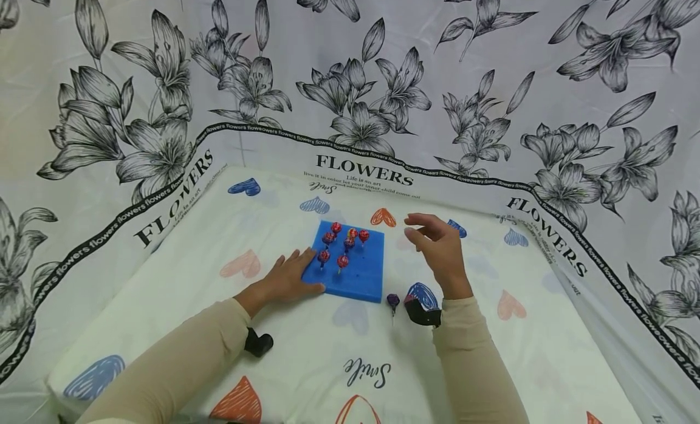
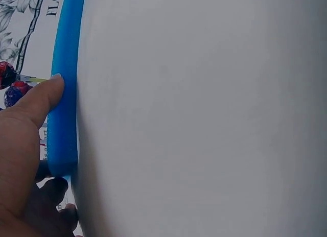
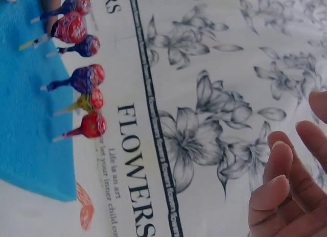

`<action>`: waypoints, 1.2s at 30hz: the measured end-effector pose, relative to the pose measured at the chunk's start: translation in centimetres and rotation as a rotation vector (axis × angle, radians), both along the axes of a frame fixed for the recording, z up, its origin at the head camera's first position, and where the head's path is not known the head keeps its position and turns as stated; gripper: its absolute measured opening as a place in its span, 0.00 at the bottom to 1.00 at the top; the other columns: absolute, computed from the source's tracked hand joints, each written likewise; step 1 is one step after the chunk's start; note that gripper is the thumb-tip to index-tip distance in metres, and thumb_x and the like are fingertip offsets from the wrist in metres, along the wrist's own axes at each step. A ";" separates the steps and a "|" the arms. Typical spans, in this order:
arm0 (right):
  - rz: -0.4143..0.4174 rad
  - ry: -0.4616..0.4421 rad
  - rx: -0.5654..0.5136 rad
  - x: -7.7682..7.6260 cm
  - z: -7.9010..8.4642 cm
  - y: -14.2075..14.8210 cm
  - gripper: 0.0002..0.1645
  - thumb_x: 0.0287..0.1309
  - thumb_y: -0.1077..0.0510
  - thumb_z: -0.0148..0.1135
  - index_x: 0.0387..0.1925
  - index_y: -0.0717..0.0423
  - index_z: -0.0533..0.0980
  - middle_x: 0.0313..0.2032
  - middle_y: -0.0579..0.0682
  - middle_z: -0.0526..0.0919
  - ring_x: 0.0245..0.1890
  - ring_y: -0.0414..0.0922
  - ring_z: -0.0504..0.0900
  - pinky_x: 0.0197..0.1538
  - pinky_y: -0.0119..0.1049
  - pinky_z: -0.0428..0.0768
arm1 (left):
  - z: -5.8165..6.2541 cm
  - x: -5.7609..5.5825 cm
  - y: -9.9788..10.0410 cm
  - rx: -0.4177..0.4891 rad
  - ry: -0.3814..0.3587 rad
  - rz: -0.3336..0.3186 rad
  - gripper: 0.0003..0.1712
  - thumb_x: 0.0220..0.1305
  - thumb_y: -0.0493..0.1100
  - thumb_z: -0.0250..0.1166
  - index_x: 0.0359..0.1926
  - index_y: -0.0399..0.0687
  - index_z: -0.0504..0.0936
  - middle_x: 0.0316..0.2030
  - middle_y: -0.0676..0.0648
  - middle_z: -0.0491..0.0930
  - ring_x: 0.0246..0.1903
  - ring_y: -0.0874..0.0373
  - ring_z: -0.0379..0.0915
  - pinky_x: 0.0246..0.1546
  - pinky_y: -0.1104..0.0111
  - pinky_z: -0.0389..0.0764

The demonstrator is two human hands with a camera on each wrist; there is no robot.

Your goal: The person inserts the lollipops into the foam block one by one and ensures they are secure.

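Observation:
A blue foam block (image 1: 361,281) lies flat on the table, with several wrapped lollipops (image 1: 343,261) standing upright by their sticks in its left and back part. My left hand (image 1: 287,280) rests along the block's left edge, fingers spread and thumb at the near corner. In the left wrist view the thumb (image 2: 43,96) presses the block's edge. To the right of the block, my right hand (image 1: 437,248) is raised above the table with loosely bent fingers and nothing between them. One purple lollipop (image 1: 392,300) lies on the table by the block's near right corner, below that hand.
The table (image 1: 306,357) has a white cloth printed with hearts and lettering. Flower-patterned curtain (image 1: 350,65) hangs behind and at both sides. A black wrist-worn piece (image 1: 423,313) sits beside the right cuff, another black piece (image 1: 259,344) beside the left sleeve.

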State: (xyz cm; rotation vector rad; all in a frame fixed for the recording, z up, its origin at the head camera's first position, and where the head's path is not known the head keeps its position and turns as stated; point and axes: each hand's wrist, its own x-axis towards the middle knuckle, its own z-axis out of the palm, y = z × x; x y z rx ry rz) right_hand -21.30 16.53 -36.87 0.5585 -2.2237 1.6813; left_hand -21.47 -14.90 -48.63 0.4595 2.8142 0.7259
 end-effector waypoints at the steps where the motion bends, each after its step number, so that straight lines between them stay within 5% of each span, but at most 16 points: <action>1: -0.008 0.000 -0.008 0.1 0.0 0.4 0.17 0.59 0.59 0.68 0.50 0.58 0.81 0.46 0.54 0.83 0.35 0.48 0.79 0.31 0.39 0.77 | 0.0 0.0 0.0 -0.002 0.000 0.001 0.57 0.57 0.68 0.63 0.76 0.44 0.48 0.73 0.41 0.49 0.72 0.40 0.36 0.66 0.43 0.34; 14: -0.113 -0.135 0.004 3.3 -0.5 2.2 0.17 0.61 0.65 0.63 0.51 0.68 0.78 0.47 0.68 0.79 0.30 0.43 0.76 0.29 0.31 0.76 | 0.3 0.1 0.0 0.006 -0.001 0.002 0.57 0.57 0.67 0.64 0.76 0.44 0.49 0.73 0.40 0.49 0.72 0.40 0.36 0.66 0.43 0.34; 25: -0.154 -0.323 0.030 2.2 -6.0 4.6 0.19 0.60 0.56 0.67 0.52 0.58 0.80 0.48 0.57 0.82 0.36 0.47 0.79 0.28 0.32 0.76 | 0.2 0.0 0.0 0.011 -0.012 0.004 0.57 0.57 0.68 0.64 0.76 0.45 0.49 0.74 0.41 0.48 0.72 0.40 0.35 0.66 0.43 0.34; 36: -0.132 -0.513 0.235 1.6 -9.9 5.6 0.24 0.58 0.55 0.68 0.55 0.57 0.78 0.47 0.52 0.83 0.48 0.50 0.77 0.52 0.47 0.74 | 0.4 0.2 0.0 0.014 -0.004 0.002 0.56 0.58 0.67 0.64 0.76 0.45 0.50 0.73 0.41 0.49 0.72 0.40 0.36 0.67 0.44 0.34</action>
